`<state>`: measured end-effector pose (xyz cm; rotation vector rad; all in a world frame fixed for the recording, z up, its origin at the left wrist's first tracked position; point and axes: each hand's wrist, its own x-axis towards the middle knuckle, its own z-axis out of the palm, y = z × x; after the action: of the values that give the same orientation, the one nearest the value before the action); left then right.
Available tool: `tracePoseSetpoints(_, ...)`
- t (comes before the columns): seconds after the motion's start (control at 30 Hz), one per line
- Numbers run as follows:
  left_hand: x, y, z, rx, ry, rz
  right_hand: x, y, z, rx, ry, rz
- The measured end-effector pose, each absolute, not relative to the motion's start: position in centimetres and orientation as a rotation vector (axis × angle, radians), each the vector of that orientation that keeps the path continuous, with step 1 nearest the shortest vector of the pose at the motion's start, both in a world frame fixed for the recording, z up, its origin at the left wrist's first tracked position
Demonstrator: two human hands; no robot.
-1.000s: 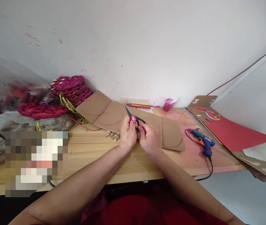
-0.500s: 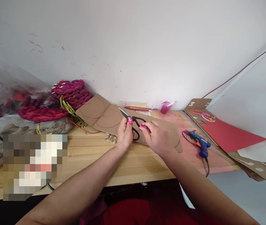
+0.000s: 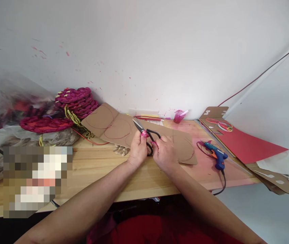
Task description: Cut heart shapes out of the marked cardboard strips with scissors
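Observation:
Black-handled scissors (image 3: 138, 125) are held over the cardboard, their blades pointing up and to the left. My left hand (image 3: 137, 150) is closed around them near the pivot, the thumb on top. At the handle loops, my right hand (image 3: 166, 151) has its fingers curled on the black handle. Beneath both hands lies a long brown cardboard sheet (image 3: 117, 128) with round outlines drawn on it in a reddish line. Part of the sheet is hidden by my hands.
Purple-red braided round pieces (image 3: 77, 100) are stacked at left, near several peanuts (image 3: 120, 149). A pink cup (image 3: 178, 117) stands by the wall. To the right are a blue glue gun (image 3: 217, 154) with its cable and red paper (image 3: 248, 145) on cardboard.
The scissors and my left hand have shifted slightly to the right. My right hand has drawn a little closer to my left, its fingers curled more tightly at the handle.

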<state>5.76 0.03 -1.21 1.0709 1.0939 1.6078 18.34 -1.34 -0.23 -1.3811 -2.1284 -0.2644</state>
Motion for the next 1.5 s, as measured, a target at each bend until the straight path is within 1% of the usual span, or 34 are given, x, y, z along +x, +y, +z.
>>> tracePoseSetpoints(0.23, 5.9, -0.1, -1.7, 1.091, 1.08, 1.558, 18.4, -0.9, -0.6, -1.41, -2.108, -0.142)
tracePoseSetpoints(0.4, 5.1, 0.1, -1.3, 1.15, 1.097, 1.513, 20.4, -0.7, 2.3, -1.259, -2.144, 0.071)
tracePoseSetpoints(0.5, 4.7, 0.3, -1.1, 1.225, 1.107, 1.488, 21.5, -0.6, 4.5, -1.299, -2.069, 0.111)
tracePoseSetpoints(0.63, 4.4, 0.6, -1.1, 1.426, 1.098, 1.44, 21.6, 0.2, 5.5, -1.312, -2.325, 0.264)
tracePoseSetpoints(0.7, 4.2, 0.6, -1.0, 1.474, 1.131, 1.391, 21.4, 0.7, 4.9, -1.264, -2.367, 0.32)
tracePoseSetpoints(0.8, 4.2, 0.6, -0.9, 1.393, 1.207, 1.339, 21.2, 1.2, 3.3, -1.18, -2.291, 0.418)
tracePoseSetpoints(1.0, 4.5, 0.8, -0.8, 1.116, 1.193, 1.491, 20.4, 1.0, 0.8, -1.18, -2.03, 0.616)
tracePoseSetpoints(1.23, 4.3, 1.0, -0.2, 0.959, 1.14, 1.568, 18.3, -0.9, -0.4, -1.244, -1.496, 1.106)
tracePoseSetpoints(1.37, 4.3, 0.7, 0.3, 0.914, 1.115, 1.588, 16.9, -2.0, -1.6, -1.146, -1.238, 1.165)
tracePoseSetpoints(1.5, 4.4, 0.4, 0.6, 0.895, 1.092, 1.593, 16.0, -3.2, -2.8, -1.08, -1.116, 1.167)
